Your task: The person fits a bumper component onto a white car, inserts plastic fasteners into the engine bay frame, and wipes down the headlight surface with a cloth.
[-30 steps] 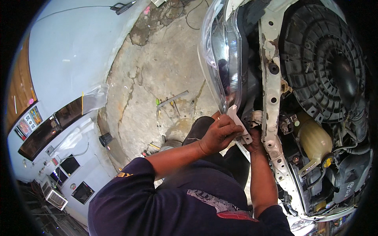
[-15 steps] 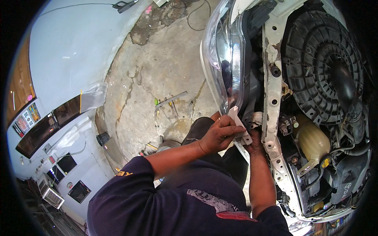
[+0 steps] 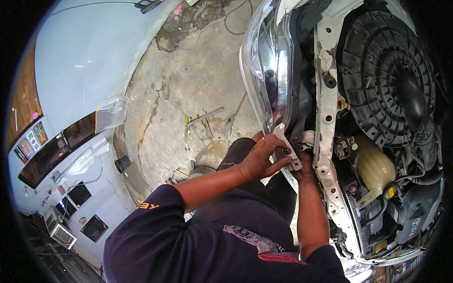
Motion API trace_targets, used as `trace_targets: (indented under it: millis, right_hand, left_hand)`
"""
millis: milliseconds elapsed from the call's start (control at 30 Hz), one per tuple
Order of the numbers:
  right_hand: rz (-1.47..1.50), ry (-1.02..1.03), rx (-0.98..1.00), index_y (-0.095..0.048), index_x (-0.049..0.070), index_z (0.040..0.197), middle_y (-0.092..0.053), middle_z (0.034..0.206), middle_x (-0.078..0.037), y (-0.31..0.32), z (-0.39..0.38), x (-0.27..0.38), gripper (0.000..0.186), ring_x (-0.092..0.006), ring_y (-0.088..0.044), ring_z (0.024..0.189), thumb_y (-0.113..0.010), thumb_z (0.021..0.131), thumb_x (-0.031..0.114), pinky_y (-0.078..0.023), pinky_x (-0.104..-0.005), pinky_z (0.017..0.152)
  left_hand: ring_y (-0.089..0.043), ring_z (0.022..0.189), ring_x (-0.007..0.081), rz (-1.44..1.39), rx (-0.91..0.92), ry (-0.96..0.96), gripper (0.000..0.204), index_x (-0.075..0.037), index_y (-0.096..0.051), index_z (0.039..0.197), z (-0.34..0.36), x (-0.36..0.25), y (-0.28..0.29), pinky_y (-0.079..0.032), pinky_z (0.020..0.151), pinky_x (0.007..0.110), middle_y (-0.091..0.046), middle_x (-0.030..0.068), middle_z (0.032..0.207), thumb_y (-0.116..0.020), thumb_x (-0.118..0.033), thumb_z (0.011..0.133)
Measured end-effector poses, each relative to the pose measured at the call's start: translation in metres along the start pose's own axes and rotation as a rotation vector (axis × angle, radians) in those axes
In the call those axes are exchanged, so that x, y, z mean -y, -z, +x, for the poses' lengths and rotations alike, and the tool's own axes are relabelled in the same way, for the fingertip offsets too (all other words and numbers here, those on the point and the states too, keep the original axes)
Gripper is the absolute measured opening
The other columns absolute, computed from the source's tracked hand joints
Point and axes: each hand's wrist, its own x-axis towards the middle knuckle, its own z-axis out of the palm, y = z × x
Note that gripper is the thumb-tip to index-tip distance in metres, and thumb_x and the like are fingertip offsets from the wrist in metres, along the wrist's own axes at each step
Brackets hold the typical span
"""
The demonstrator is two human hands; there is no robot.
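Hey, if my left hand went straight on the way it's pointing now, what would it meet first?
The white bracket, most likely: your left hand has its fingertips right at it, apparently touching, though this single view leaves exact depth unclear.

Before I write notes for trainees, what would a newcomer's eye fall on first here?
Probably the big round, ribbed black housing at upper right, beside the white rail. Left of the rail stands the glossy headlight. At its lower end, the left hand has its fingers at a pale bracket, with the right hand close by.
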Motion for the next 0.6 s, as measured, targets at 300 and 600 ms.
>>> trace_targets:
  millis: [300,600]
  right_hand:
    - [-0.017,-0.033,-0.006,-0.062,0.002,0.13,-0.07,0.119,-0.012,-0.006,0.004,-0.005,0.046,-0.0246,-0.071,0.104,-0.071,0.09,0.023,-0.058,-0.0383,0.093]
    - [-0.02,0.124,0.097,-0.059,0.005,0.135,-0.067,0.125,-0.01,-0.007,-0.003,-0.007,0.042,-0.0212,-0.067,0.114,-0.06,0.097,0.022,-0.054,-0.0373,0.098]
  left_hand:
    - [-0.06,0.091,0.0272,0.104,0.149,-0.091,0.033,-0.011,-0.074,0.108,-0.008,0.013,0.006,-0.047,0.085,0.04,-0.064,0.0046,0.091,-0.073,0.003,0.078]
    - [-0.067,0.087,0.0284,0.078,0.061,0.027,0.018,-0.004,-0.069,0.099,0.007,-0.005,-0.009,-0.053,0.077,0.036,-0.066,0.0123,0.094,-0.079,-0.005,0.084]
